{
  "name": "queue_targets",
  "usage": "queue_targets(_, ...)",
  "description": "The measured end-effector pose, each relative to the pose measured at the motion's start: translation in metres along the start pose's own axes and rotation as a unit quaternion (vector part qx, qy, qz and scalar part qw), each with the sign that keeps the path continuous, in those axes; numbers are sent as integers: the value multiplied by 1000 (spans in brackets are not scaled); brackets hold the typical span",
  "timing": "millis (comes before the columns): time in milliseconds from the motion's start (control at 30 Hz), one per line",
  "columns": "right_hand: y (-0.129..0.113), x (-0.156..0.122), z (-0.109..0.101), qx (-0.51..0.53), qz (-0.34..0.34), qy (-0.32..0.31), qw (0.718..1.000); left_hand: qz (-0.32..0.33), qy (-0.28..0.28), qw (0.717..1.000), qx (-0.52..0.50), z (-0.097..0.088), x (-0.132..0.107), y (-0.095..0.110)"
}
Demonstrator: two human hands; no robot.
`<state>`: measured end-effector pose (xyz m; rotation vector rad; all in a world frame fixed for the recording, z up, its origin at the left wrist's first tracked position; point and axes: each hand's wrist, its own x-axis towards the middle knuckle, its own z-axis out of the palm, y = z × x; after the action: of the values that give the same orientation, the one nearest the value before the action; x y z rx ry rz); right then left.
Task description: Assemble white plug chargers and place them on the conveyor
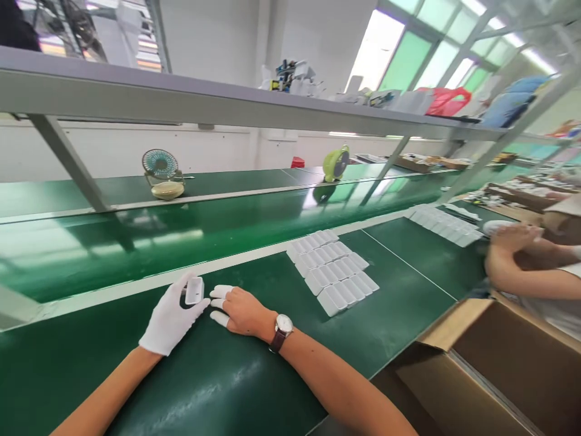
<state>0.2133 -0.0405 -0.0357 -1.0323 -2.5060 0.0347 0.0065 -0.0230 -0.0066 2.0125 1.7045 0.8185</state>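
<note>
My left hand (170, 318), in a white glove, grips a small white plastic case (195, 290) between thumb and fingers. The case is a hollow rectangular shell, its recessed inside facing up toward me. Just to its right is my right hand (242, 310), bare except for white finger cots on several fingertips. Its fingers stretch toward the case, the thumb apart from them, and I see nothing held in them. Farther right, several matching white cases (336, 271) lie side by side in staggered rows on the green work surface (218, 387).
A cardboard box (454, 363) stands open at the lower right. Beyond it are a co-worker's arms (526, 260) and another group of white cases (447, 224). A teal fan (161, 166) and a green fan (336, 163) stand at the back, under a long shelf (204, 100).
</note>
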Motion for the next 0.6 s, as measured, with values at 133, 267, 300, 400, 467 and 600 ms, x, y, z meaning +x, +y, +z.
queue_targets(133, 4, 2, 4, -26, 11, -35, 999, -14, -11, 1000, 13, 4, 9, -8)
queue_targets(267, 5, 3, 6, -38, 13, -44, 998, -40, -26, 999, 24, 7, 16, -12)
queue_targets(300, 5, 3, 5, -40, 14, -43, 998, -45, -31, 998, 25, 7, 17, -12)
queue_targets(400, 3, 4, 1, -49, 15, -42, 998, -31, -18, 999, 15, 5, 16, -11)
queue_targets(467, 1, 5, -4, -55, 12, -41, 998, -9, 32, 999, 8, 3, 13, -8)
queue_targets(600, -5, 6, -10, -80, 5, -45, 996, 76, 151, 986, 12, 1, -1, -3)
